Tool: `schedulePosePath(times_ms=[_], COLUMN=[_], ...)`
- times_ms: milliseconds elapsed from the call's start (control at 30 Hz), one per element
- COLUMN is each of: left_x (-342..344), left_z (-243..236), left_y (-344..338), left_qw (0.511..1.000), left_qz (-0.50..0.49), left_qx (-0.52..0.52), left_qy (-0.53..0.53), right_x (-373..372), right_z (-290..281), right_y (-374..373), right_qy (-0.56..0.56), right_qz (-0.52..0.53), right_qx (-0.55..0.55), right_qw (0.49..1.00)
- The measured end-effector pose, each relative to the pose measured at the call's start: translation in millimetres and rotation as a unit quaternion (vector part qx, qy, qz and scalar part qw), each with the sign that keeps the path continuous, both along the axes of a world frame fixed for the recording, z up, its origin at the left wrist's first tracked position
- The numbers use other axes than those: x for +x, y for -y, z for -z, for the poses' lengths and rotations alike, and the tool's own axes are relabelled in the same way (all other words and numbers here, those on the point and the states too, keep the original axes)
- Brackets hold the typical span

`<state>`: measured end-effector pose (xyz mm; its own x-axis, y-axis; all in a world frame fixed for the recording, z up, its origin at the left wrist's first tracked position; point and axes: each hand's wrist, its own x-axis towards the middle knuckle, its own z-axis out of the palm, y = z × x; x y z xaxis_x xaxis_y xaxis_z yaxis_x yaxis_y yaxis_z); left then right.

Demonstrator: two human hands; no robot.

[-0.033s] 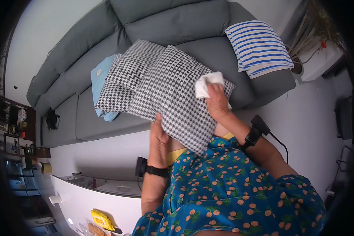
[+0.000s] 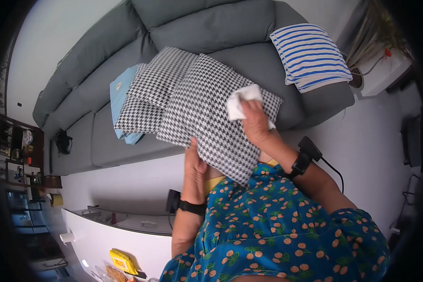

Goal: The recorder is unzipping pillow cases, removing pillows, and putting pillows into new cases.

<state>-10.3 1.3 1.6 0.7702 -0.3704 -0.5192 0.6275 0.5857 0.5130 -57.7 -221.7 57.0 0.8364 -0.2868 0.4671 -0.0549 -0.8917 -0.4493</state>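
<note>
A black-and-white houndstooth cushion [image 2: 211, 113] lies tilted in front of me, its near corner over my lap. At its lower left edge, my left hand [image 2: 192, 162] grips it with the thumb on top; the other fingers are hidden beneath. My right hand [image 2: 256, 123] is closed on a folded white cloth [image 2: 250, 94] and presses it against the cushion's upper right part. Behind, a second houndstooth cushion [image 2: 145, 94] overlaps a light blue cushion [image 2: 118, 98] on the grey sofa [image 2: 254, 58].
A blue-and-white striped cushion [image 2: 310, 56] rests at the sofa's right end, near a potted plant [image 2: 378, 47]. At lower left stands a white table [image 2: 89, 235] bearing a yellow packet [image 2: 123, 261]. A dark object [image 2: 63, 142] sits on the sofa's left part.
My right hand has slid slightly left across the cushion with the white cloth. My left hand and the cushion have shifted a little to the right.
</note>
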Motion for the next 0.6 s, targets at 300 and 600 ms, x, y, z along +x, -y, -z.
schedulePosePath(times_ms=[300,600], left_x=[-40.4,-41.7], left_z=[-21.3,-19.2], left_y=[-4.2,-3.3], left_qw=[0.991,0.988], left_qz=[-0.083,-0.095], left_qx=[0.068,0.065], left_qy=[0.086,0.102], right_x=[4.7,58.0], right_z=[-18.4,-5.0], right_y=[-21.8,21.9], right_qy=[0.058,-0.053], right_qz=[-0.298,-0.019], right_qx=[-0.131,0.005], right_qw=[0.944,0.998])
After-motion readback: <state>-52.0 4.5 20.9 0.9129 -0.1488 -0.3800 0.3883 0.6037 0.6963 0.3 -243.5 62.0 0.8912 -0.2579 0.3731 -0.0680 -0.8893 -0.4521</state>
